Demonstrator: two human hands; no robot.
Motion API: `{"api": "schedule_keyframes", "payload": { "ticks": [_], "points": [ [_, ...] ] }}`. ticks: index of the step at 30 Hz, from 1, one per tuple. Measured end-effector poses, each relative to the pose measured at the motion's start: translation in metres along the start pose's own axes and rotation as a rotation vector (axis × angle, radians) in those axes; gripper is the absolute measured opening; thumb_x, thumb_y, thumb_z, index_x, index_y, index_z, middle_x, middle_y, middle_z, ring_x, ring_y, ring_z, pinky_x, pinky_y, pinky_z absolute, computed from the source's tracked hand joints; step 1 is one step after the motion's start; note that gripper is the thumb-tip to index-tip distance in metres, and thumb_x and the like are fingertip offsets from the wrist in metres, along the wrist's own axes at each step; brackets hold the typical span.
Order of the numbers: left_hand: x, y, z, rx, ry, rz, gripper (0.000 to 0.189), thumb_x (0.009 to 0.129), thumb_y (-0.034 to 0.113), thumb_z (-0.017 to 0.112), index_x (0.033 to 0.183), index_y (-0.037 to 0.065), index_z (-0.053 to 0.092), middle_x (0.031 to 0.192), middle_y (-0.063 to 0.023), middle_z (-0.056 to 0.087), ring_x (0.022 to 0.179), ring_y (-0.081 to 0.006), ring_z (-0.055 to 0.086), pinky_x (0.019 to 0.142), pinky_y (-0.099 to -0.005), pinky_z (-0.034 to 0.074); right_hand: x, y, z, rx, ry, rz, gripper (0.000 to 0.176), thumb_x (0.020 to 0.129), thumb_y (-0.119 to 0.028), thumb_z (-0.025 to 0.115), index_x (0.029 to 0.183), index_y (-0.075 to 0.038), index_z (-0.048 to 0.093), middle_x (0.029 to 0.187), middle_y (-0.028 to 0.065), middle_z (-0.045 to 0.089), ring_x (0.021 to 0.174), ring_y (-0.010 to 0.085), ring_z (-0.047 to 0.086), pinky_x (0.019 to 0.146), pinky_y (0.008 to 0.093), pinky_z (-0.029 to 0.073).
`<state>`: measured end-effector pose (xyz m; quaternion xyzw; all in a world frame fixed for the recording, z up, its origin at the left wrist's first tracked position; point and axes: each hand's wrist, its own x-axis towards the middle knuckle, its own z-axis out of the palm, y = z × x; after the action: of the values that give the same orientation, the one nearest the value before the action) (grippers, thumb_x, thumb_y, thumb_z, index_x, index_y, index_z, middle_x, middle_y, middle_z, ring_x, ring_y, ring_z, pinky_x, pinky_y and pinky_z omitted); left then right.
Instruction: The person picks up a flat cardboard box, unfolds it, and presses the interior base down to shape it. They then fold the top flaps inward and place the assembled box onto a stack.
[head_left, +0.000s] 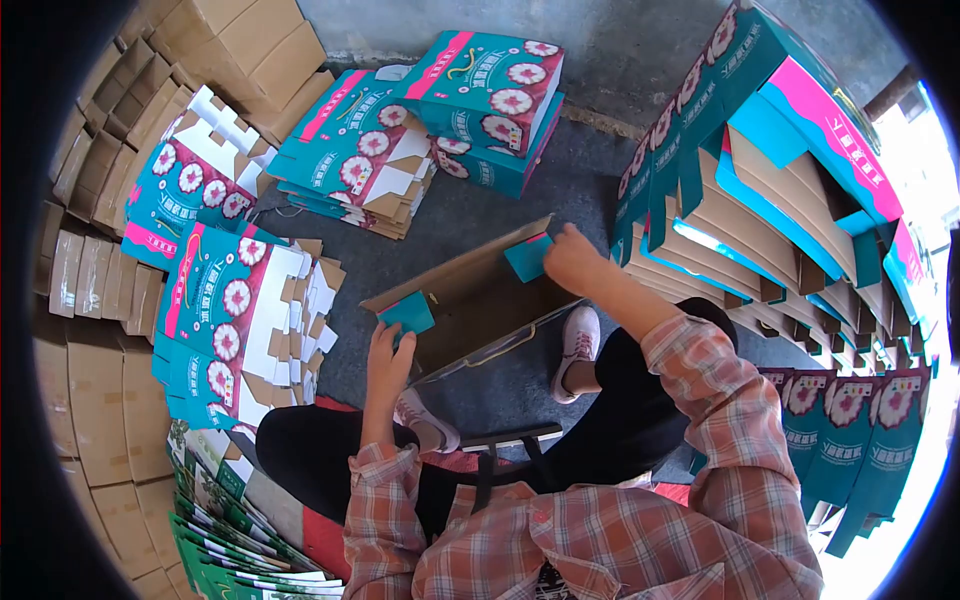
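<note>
An open-topped cardboard box [470, 335], brown inside, stands on the floor between my feet. Small teal flaps fold inward at both of its ends, and a cord handle [497, 346] hangs on the near side. My left hand [388, 362] is at the box's left end, thumb and fingers apart, beside the left teal flap [408, 312]. At the opposite end, my right hand [575, 262] has its fingers curled over the box's edge next to the right teal flap [527, 259]. The fingertips of that hand are partly hidden.
Flat printed carton stacks lie at left [215, 330] and behind [345, 150]. Folded teal boxes [500, 90] stand at the back. A tall stack of opened cartons [760, 200] rises on the right. Brown cartons [100, 390] line the left, with green printed sheets [235, 530] below.
</note>
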<state>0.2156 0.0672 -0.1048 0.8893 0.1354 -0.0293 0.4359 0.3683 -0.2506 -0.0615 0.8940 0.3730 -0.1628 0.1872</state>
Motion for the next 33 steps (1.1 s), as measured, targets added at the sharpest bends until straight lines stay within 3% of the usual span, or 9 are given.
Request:
{"api": "schedule_keyframes", "payload": {
  "ticks": [2, 5, 9, 12, 14, 17, 20, 25, 33],
  "points": [
    [0.0, -0.003, 0.001, -0.005, 0.01, 0.01, 0.058, 0.088, 0.041, 0.051, 0.118, -0.008, 0.056, 0.138, -0.0325, 0.036, 0.131, -0.0392, 0.035, 0.107, -0.0411, 0.027, 0.007, -0.006, 0.013, -0.169, 0.137, -0.064, 0.017, 0.082, -0.015, 0.055, 0.077, -0.013, 0.072, 0.09, 0.0062, 0.067, 0.084, 0.0215, 0.062, 0.076, 0.0345, 0.04],
    [-0.001, -0.009, 0.0, 0.047, -0.03, 0.026, 0.057, 0.088, 0.042, 0.051, 0.118, -0.007, 0.056, 0.138, -0.0335, 0.035, 0.132, -0.0398, 0.033, 0.108, -0.0414, 0.027, 0.013, 0.0, 0.032, -0.069, 0.222, -0.001, 0.014, 0.078, -0.013, 0.055, 0.076, -0.009, 0.068, 0.084, 0.0062, 0.063, 0.085, 0.0226, 0.061, 0.075, 0.0363, 0.044],
    [-0.002, 0.0, 0.002, 0.152, -0.062, 0.065, 0.059, 0.088, 0.044, 0.052, 0.116, -0.007, 0.058, 0.138, -0.034, 0.033, 0.131, -0.0416, 0.033, 0.108, -0.0423, 0.027, 0.013, -0.003, 0.037, -0.093, 0.183, -0.005, 0.014, 0.078, -0.012, 0.055, 0.077, -0.008, 0.068, 0.085, 0.0069, 0.062, 0.087, 0.022, 0.06, 0.073, 0.0357, 0.044],
    [-0.003, -0.001, 0.004, 0.184, -0.038, 0.079, 0.058, 0.087, 0.045, 0.053, 0.114, -0.006, 0.059, 0.138, -0.0333, 0.035, 0.13, -0.0419, 0.034, 0.107, -0.043, 0.028, 0.01, -0.012, 0.041, -0.22, 0.169, 0.019, 0.015, 0.078, -0.013, 0.055, 0.08, -0.005, 0.067, 0.091, 0.0109, 0.061, 0.089, 0.0235, 0.06, 0.076, 0.0406, 0.046],
    [-0.003, -0.003, 0.003, 0.193, -0.036, 0.086, 0.057, 0.087, 0.045, 0.053, 0.114, -0.006, 0.06, 0.138, -0.0331, 0.035, 0.13, -0.0416, 0.035, 0.107, -0.0431, 0.028, 0.006, -0.011, 0.034, 0.088, 0.241, 0.136, 0.017, 0.079, -0.013, 0.055, 0.085, -0.001, 0.066, 0.1, 0.0155, 0.058, 0.092, 0.0282, 0.06, 0.082, 0.0453, 0.047],
    [-0.004, -0.002, 0.001, 0.143, -0.039, 0.088, 0.061, 0.088, 0.046, 0.052, 0.114, -0.008, 0.058, 0.137, -0.0355, 0.034, 0.13, -0.0424, 0.035, 0.107, -0.0426, 0.027, 0.007, 0.004, 0.026, 0.237, 0.13, 0.123, 0.02, 0.081, -0.015, 0.055, 0.091, -0.001, 0.065, 0.106, 0.0172, 0.055, 0.097, 0.0323, 0.058, 0.087, 0.0457, 0.047],
    [-0.004, -0.003, 0.001, 0.137, -0.028, 0.086, 0.06, 0.087, 0.045, 0.052, 0.114, -0.008, 0.059, 0.137, -0.035, 0.036, 0.13, -0.0416, 0.035, 0.107, -0.0424, 0.028, 0.009, 0.011, 0.031, 0.465, 0.181, 0.167, 0.023, 0.083, -0.018, 0.056, 0.098, -0.004, 0.065, 0.108, 0.0162, 0.055, 0.1, 0.0333, 0.057, 0.087, 0.0422, 0.047],
    [-0.004, -0.006, 0.003, 0.201, -0.028, 0.08, 0.059, 0.087, 0.048, 0.053, 0.115, -0.004, 0.06, 0.138, -0.0281, 0.039, 0.13, -0.0414, 0.034, 0.107, -0.0447, 0.028, 0.007, 0.008, 0.028, 0.54, 0.242, 0.171, 0.026, 0.084, -0.022, 0.056, 0.1, -0.004, 0.066, 0.11, 0.0163, 0.054, 0.105, 0.0328, 0.054, 0.089, 0.042, 0.046],
    [-0.006, -0.003, 0.003, 0.225, -0.031, 0.105, 0.059, 0.087, 0.049, 0.053, 0.114, -0.003, 0.06, 0.136, -0.0275, 0.041, 0.13, -0.0427, 0.034, 0.107, -0.0455, 0.028, 0.008, 0.011, 0.035, 0.471, 0.246, 0.044, 0.03, 0.085, -0.022, 0.056, 0.108, -0.003, 0.062, 0.113, 0.0151, 0.054, 0.111, 0.033, 0.05, 0.092, 0.0432, 0.044]
  ]
}}
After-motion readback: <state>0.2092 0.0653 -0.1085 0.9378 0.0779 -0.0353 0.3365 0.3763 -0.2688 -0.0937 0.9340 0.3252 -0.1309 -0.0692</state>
